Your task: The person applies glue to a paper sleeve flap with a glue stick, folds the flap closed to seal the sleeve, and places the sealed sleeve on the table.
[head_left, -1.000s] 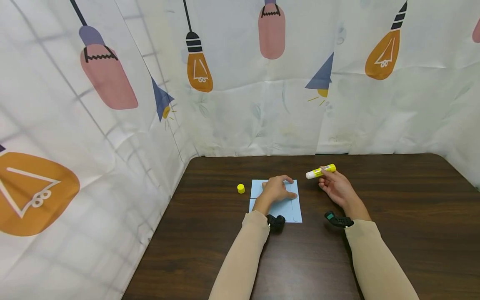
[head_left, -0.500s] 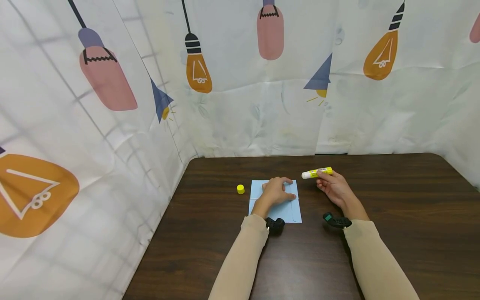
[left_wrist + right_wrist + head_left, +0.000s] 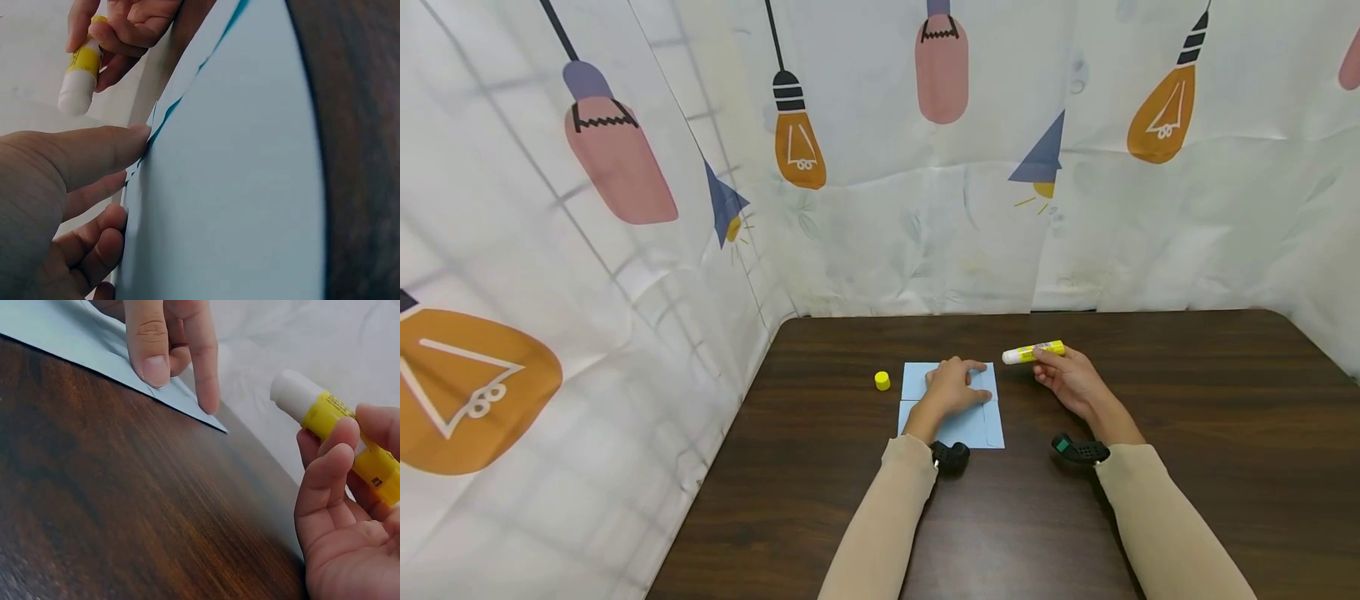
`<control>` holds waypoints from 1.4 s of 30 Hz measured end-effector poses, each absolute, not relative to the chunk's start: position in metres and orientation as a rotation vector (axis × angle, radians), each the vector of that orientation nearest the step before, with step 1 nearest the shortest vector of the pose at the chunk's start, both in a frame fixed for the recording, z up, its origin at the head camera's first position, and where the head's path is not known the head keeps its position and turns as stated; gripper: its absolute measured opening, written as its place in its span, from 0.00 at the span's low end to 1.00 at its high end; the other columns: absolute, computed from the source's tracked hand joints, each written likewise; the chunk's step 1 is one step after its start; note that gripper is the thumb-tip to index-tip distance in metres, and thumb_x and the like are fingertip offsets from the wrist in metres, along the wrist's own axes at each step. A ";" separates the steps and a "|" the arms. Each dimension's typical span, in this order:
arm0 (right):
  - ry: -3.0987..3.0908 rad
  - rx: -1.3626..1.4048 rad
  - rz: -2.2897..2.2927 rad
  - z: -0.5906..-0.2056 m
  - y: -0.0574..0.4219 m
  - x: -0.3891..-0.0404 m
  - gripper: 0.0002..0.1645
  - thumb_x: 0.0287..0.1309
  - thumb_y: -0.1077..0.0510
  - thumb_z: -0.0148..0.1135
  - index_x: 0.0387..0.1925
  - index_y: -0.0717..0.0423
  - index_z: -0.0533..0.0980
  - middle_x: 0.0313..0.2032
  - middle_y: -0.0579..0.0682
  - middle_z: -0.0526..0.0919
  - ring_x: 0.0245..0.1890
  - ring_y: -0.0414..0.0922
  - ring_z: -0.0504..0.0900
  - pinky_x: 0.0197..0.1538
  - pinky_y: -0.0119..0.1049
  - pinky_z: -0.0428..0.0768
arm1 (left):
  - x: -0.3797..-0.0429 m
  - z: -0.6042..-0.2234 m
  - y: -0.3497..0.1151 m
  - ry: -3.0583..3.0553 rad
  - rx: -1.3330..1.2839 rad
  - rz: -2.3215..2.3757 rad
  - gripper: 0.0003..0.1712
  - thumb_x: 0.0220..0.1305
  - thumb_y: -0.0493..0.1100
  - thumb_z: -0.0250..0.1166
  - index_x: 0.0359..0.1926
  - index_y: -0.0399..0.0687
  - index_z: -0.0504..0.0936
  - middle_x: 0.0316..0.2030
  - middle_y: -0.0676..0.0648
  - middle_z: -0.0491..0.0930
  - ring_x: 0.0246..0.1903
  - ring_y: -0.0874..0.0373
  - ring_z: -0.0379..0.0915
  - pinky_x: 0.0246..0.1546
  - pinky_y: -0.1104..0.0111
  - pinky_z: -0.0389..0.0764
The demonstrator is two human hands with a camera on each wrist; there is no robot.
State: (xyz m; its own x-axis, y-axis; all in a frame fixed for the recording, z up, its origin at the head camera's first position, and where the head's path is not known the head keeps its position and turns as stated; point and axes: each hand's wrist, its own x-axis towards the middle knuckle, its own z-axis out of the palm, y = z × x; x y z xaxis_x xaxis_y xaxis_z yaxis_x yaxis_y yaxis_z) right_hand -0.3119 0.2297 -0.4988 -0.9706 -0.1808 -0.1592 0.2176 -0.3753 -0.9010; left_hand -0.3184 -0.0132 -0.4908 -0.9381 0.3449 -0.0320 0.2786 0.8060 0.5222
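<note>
A light blue envelope (image 3: 973,427) lies flat on the table, a fold line running across it. My left hand (image 3: 950,389) rests on its upper part. In the right wrist view, the thumb and a straight finger of this left hand (image 3: 165,347) press near the envelope's edge (image 3: 62,337). Just right of the envelope, my right hand (image 3: 1075,383) holds an uncapped glue stick (image 3: 1033,352) between thumb and fingers, its white end pointing left. That white end is apart from the paper in the left wrist view, where the glue stick (image 3: 84,72) shows above my left thumb.
A yellow cap (image 3: 882,381) stands on the dark wood table (image 3: 1000,533), left of the envelope. Behind and to the left hangs a white curtain (image 3: 880,233) printed with lamps and bulbs. Each wrist wears a black camera.
My right hand has brought the glue stick a little left and lower, closer to the envelope's right edge. The left hand stays in place on the paper.
</note>
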 end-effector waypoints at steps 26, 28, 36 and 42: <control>1.648 0.026 -2.400 -0.497 0.226 -0.309 0.13 0.74 0.55 0.59 0.51 0.56 0.67 0.32 0.44 0.84 0.27 0.36 0.82 0.35 0.26 0.81 | -0.314 -0.490 -0.018 2.874 0.564 0.802 0.25 0.64 0.53 0.72 0.61 0.58 0.83 0.34 0.55 0.72 0.39 0.60 0.65 0.43 0.65 0.62; 1.685 0.046 -2.374 -0.495 0.225 -0.309 0.15 0.74 0.53 0.59 0.52 0.55 0.66 0.33 0.43 0.84 0.27 0.36 0.82 0.35 0.25 0.81 | -0.313 -0.489 -0.018 2.877 0.579 0.803 0.24 0.64 0.53 0.72 0.60 0.58 0.84 0.35 0.54 0.74 0.40 0.60 0.66 0.42 0.65 0.64; 1.787 0.090 -2.291 -0.490 0.220 -0.307 0.20 0.73 0.47 0.60 0.55 0.52 0.66 0.35 0.42 0.84 0.27 0.36 0.82 0.36 0.26 0.81 | -0.309 -0.484 -0.019 2.879 0.610 0.797 0.21 0.66 0.52 0.71 0.58 0.55 0.86 0.41 0.50 0.79 0.41 0.59 0.71 0.42 0.67 0.71; 1.775 0.072 -2.304 -0.484 0.215 -0.307 0.20 0.71 0.47 0.62 0.53 0.53 0.67 0.33 0.42 0.85 0.26 0.36 0.82 0.36 0.27 0.81 | -0.306 -0.481 -0.022 2.910 0.593 0.944 0.16 0.68 0.49 0.68 0.55 0.54 0.87 0.41 0.49 0.80 0.39 0.59 0.74 0.40 0.69 0.75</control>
